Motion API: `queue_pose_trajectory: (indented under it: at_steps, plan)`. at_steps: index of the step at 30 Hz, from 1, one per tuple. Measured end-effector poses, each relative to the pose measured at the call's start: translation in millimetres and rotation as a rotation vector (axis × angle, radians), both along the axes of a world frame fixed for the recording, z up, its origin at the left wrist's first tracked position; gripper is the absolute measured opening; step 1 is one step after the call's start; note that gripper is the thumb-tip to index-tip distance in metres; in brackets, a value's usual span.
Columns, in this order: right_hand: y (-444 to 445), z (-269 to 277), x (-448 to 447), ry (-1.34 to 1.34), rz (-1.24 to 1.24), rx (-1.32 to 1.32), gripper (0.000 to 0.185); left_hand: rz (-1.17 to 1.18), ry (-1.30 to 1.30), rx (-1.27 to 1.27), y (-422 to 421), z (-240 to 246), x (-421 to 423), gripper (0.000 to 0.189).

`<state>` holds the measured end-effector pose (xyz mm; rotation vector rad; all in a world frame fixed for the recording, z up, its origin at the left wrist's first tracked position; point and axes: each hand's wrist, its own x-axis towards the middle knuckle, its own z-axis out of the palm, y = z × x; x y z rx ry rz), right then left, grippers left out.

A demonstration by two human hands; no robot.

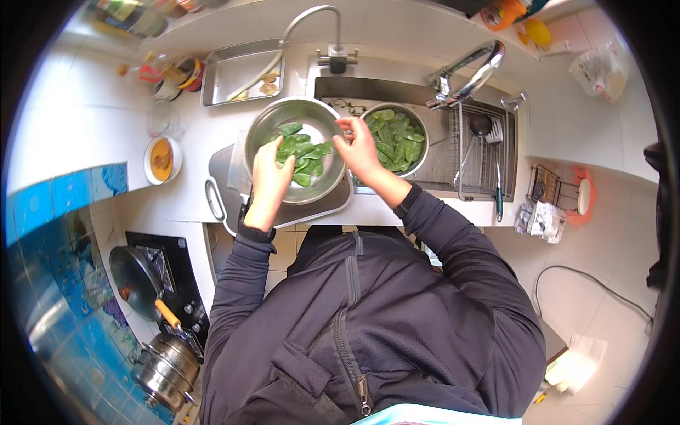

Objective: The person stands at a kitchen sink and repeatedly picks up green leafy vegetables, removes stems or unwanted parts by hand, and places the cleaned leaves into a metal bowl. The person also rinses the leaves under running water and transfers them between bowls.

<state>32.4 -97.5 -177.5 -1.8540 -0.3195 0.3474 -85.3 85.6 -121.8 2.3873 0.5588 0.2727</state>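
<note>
A wide stainless steel basin (324, 183) rests over a dark cutting board (313, 212) on the counter, with flat green bean pods (303, 154) in it. My left hand (273, 170) is over the basin's left side, fingers apart at the pods; whether it grips one I cannot tell. Over the right rim is my right hand (357, 143), its fingers slightly curled and spread, with nothing visible between them. Beside it, a smaller metal bowl (423, 154) stands in the sink, filled with more flat pods.
A metal tray (212, 79) with ginger-like pieces lies behind the basin. Chrome faucet (473, 74) arches over the sink (438, 159); a wire rack (467, 183) holds a ladle and slotted turner. At left are an orange-filled bowl (178, 159), wok (133, 281) and steamer pot (167, 369).
</note>
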Motion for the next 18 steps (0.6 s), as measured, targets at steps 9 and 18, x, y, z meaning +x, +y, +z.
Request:
queue_pose_trajectory:
  at_steps: [9, 18]
  plan:
    - [-106.3, -190.2, 101.8, 0.142, -0.251, -0.703, 0.045, -0.098, -0.048, -0.087, -43.5, -3.8, 27.8, 0.027]
    - [-116.6, -165.3, 93.9, 0.143, -0.143, -0.654, 0.059, -0.156, -0.019, -0.219, -68.2, 10.4, 32.4, 0.023]
